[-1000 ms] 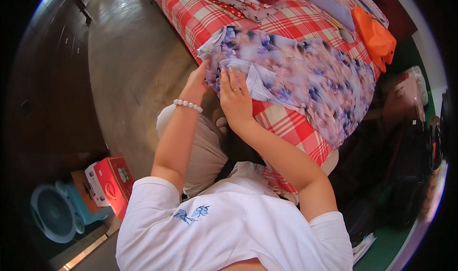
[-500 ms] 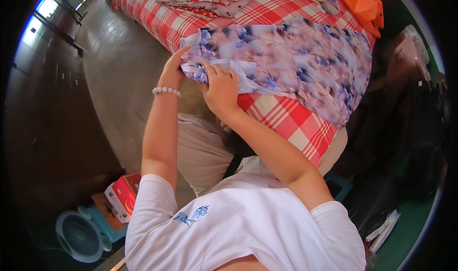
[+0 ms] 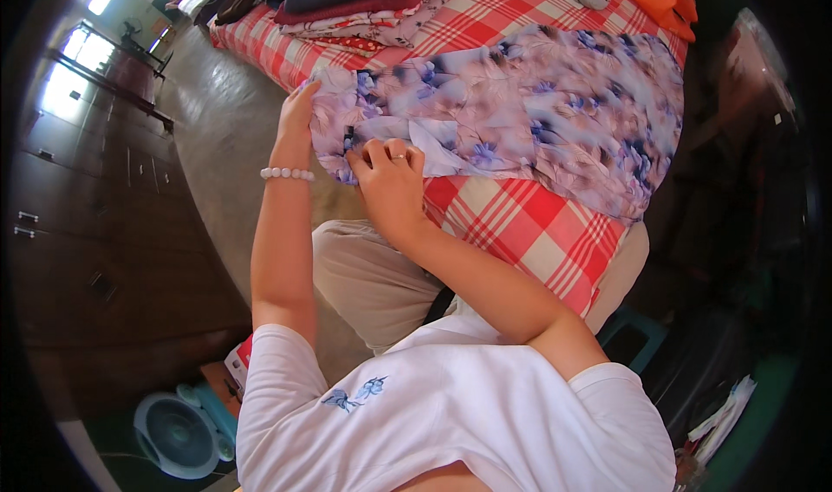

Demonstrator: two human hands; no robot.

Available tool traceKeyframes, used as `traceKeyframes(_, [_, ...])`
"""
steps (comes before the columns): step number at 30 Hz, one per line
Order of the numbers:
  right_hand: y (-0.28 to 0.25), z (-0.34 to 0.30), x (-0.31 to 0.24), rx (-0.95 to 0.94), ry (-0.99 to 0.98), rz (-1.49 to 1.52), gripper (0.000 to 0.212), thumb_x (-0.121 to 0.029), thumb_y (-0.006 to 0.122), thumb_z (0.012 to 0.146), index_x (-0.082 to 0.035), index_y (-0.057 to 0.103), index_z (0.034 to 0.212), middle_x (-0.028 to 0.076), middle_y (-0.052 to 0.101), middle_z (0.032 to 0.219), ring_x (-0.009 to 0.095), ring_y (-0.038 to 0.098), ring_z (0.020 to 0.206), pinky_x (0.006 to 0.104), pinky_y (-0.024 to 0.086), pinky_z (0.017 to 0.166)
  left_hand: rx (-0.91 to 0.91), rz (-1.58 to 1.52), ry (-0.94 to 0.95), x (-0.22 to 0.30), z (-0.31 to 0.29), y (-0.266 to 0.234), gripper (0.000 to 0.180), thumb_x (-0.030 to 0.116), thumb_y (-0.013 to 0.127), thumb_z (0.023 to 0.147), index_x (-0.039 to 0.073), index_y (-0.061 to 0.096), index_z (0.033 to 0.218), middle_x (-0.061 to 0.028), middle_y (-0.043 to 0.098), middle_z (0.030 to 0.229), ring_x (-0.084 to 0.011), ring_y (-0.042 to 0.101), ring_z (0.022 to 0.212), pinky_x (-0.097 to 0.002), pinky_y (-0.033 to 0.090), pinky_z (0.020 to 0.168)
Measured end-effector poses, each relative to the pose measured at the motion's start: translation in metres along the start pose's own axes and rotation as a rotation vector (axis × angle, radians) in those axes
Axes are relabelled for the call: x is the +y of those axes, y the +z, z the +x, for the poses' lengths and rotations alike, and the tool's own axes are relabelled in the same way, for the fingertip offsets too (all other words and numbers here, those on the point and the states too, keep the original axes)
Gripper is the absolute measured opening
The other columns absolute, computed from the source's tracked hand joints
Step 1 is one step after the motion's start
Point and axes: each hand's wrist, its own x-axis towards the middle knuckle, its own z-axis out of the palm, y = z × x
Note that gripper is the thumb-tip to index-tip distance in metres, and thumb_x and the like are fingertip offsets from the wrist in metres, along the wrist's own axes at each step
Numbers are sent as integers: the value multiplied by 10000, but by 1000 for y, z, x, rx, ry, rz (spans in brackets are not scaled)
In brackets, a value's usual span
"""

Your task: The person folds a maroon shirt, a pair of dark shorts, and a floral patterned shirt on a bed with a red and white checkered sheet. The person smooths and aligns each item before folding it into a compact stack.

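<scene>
A lilac and pink floral garment (image 3: 555,115) lies spread across the bed, its left end reaching past the mattress edge. At that end's far corner, my left hand (image 3: 300,106) grips the cloth; its fingertips are partly hidden behind the fabric. Nearer to me, my right hand (image 3: 392,175) has its fingers bent and pressed on the garment's near edge, beside a small dark tag (image 3: 349,134). A paler, plain-looking flap (image 3: 436,134) shows just beyond the right hand.
A red and white checked sheet (image 3: 520,223) covers the bed. Folded clothes (image 3: 355,6) are piled at its far side, and an orange bag (image 3: 659,2) lies far right. Dark cabinets (image 3: 95,241) line the left; a fan (image 3: 178,436) stands low left.
The garment's bunched left end has been opened out flatter. My left hand has moved left, and my right hand has slid slightly nearer to me. The dark tag now shows.
</scene>
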Motion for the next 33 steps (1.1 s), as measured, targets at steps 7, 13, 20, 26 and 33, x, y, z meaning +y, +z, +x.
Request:
traceKeyframes(7, [-40,17,14,-61,138,177,450,-70,714,690,-76,659,1137,94,639,949,275,594,892,395,438,788,-29,412,133,70,-58,108,404,124,652,883,-38,554,1240,-131,679,996,-208,689,812,-322,562,661])
traceKeyframes(13, [-77,24,42,-2,454,486,501,-109,694,733,-21,572,1211,234,652,1059,393,648,937,437,521,795,-265,589,172,78,-52,183,397,193,660,896,5,578,1237,-60,687,963,-143,680,786,-278,547,612])
traceKeyframes(20, [-110,2,104,-40,659,644,604,-82,669,760,13,481,1326,227,672,960,293,681,855,367,526,774,-402,672,140,27,-37,271,159,134,626,858,15,611,962,-30,601,681,-112,563,541,-237,455,468])
traceKeyframes(26, [-123,-20,131,-28,688,559,602,-34,676,761,10,478,1328,209,672,956,285,672,861,355,523,772,-392,490,-74,-27,-32,299,124,102,634,853,11,589,923,-34,579,705,-111,534,560,-233,462,498])
traceKeyframes(33, [-136,-27,158,34,674,532,623,72,597,830,-3,388,1411,169,628,1085,200,664,840,286,567,648,-422,370,-56,-33,-42,324,157,86,633,867,2,552,973,-32,567,773,-116,537,621,-243,475,527])
